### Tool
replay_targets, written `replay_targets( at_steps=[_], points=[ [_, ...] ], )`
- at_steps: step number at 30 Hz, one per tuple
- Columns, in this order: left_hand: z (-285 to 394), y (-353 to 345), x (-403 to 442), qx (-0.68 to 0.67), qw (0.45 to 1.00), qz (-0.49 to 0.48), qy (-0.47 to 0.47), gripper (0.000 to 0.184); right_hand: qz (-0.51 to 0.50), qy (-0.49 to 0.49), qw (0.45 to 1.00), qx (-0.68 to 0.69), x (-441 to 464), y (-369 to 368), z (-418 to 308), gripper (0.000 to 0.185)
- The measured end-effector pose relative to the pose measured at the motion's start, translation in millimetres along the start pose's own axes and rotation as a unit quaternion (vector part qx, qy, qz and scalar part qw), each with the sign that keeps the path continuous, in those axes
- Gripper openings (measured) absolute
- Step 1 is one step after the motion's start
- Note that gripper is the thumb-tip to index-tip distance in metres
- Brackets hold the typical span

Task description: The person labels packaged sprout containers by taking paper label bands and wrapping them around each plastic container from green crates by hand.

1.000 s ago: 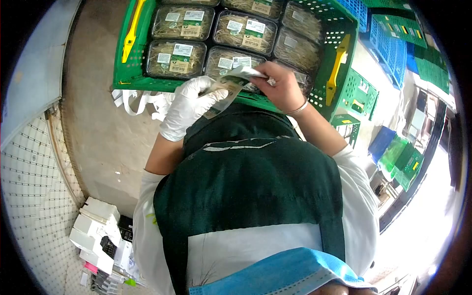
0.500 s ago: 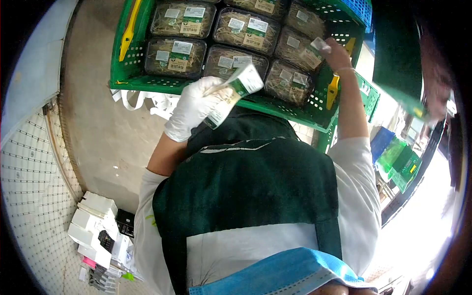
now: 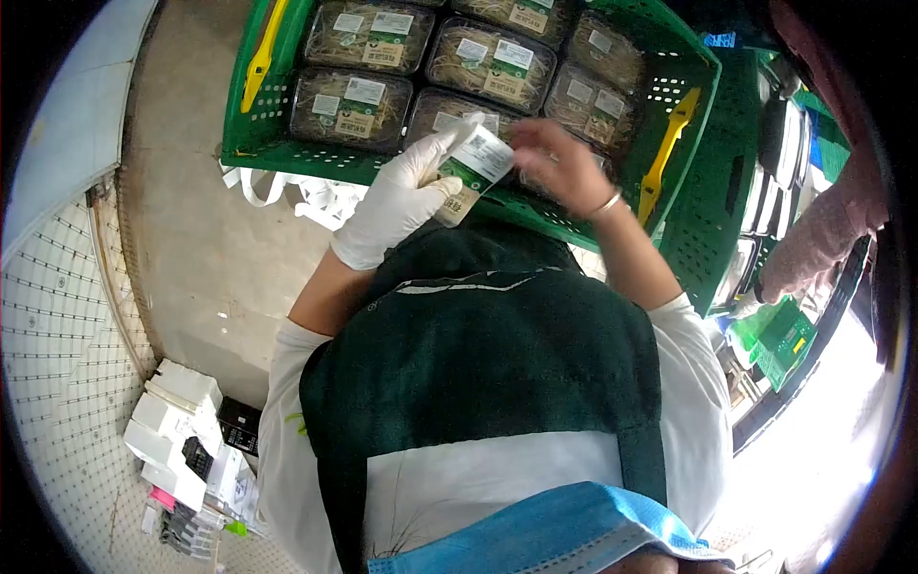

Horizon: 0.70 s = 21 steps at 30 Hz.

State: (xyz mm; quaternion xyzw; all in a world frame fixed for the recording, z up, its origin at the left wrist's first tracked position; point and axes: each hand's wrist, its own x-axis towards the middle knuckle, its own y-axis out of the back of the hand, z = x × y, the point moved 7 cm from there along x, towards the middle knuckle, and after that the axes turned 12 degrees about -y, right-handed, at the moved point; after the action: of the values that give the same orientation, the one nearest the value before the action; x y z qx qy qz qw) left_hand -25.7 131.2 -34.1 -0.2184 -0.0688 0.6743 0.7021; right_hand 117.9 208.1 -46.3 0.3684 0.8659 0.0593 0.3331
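Note:
My left hand [image 3: 397, 196], in a white glove, is closed on a stack of printed labels [image 3: 475, 158] in white, green and tan. The bare right hand [image 3: 564, 170], with a bracelet at the wrist, is at the right edge of these labels. Its fingers are blurred, and I cannot tell whether they grip a label. Behind both hands stands a green crate [image 3: 316, 165] holding several clear-lidded packs of pale strands, such as one pack [image 3: 492, 59] bearing labels. A pack in the right column [image 3: 591, 103] carries two labels; the one behind it [image 3: 604, 50] shows only a small white one.
Yellow handles [image 3: 669, 153] sit on the crate's sides. To the right is another green crate [image 3: 703, 210] with dark packs beyond it, where another person's sleeve [image 3: 818, 239] reaches in. White boxes [image 3: 177, 421] are at lower left.
My right hand has moved left from the right-column pack to the labels in my left hand. The pack it touched now shows a second label. At right, a co-worker's arm and another crate have shifted.

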Motion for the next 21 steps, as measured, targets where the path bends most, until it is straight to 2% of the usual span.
replay_targets(
  at_steps=[1, 2, 3, 5, 8, 9, 10, 11, 12, 14, 15, 16, 17, 18, 19, 21],
  points=[
    [4, -3, 3, 0.001, 1.0, 0.002, -0.016, 0.048, 0.025, 0.058, 0.996, -0.056, -10, -9, -27, 0.032],
    [-7, 5, 2, 0.066, 0.997, 0.034, -0.014, 0.031, 0.102, 0.12, 0.978, -0.135, -15, -11, -38, 0.027],
    [-6, 3, 4, 0.065, 0.997, 0.032, -0.015, 0.031, 0.131, 0.157, 0.972, -0.111, -16, -13, -43, 0.023],
    [-11, 12, 2, 0.119, 0.987, 0.097, 0.043, 0.009, 0.144, 0.107, 0.984, -0.01, -17, -10, -41, 0.018],
    [-10, -1, 2, 0.153, 0.984, 0.056, 0.065, 0.015, 0.183, 0.099, 0.977, -0.051, -11, 16, -28, 0.014],
    [-11, -5, 2, 0.17, 0.982, 0.037, 0.074, 0.022, 0.206, 0.002, 0.977, -0.058, -1, 40, -14, 0.012],
    [-11, -8, 2, 0.184, 0.98, 0.019, 0.07, 0.018, 0.197, 0.003, 0.978, -0.073, 15, 69, 4, 0.014],
    [-15, -7, 3, 0.183, 0.98, 0.026, 0.069, 0.018, 0.173, -0.049, 0.977, -0.116, 24, 92, 11, 0.02],
    [-19, -6, 4, 0.153, 0.986, 0.041, 0.054, 0.015, 0.108, -0.027, 0.986, -0.123, 27, 94, 4, 0.023],
    [-17, -10, 5, 0.124, 0.991, 0.049, 0.025, 0.015, -0.047, 0.016, 0.991, -0.123, 20, 66, -12, 0.033],
    [-17, -15, 6, 0.125, 0.99, 0.055, 0.027, 0.015, -0.093, 0.051, 0.979, -0.173, 17, 42, -18, 0.036],
    [-10, -21, 9, 0.129, 0.988, 0.08, -0.019, 0.017, -0.14, 0.076, 0.978, -0.138, 12, 18, -21, 0.039],
    [-3, -23, 11, 0.134, 0.983, 0.105, -0.066, 0.019, -0.139, 0.1, 0.977, -0.127, 8, 1, -22, 0.038],
    [1, -23, 9, 0.217, 0.968, 0.084, -0.092, 0.016, -0.094, 0.119, 0.979, -0.136, 6, -5, -28, 0.034],
    [2, -23, 6, 0.22, 0.967, 0.089, -0.092, 0.016, -0.049, 0.137, 0.979, -0.142, 2, -6, -32, 0.03],
    [-14, -16, -8, 0.056, 0.984, 0.164, 0.038, 0.012, -0.052, 0.125, 0.985, -0.111, -4, -7, -33, 0.024]
  ],
)
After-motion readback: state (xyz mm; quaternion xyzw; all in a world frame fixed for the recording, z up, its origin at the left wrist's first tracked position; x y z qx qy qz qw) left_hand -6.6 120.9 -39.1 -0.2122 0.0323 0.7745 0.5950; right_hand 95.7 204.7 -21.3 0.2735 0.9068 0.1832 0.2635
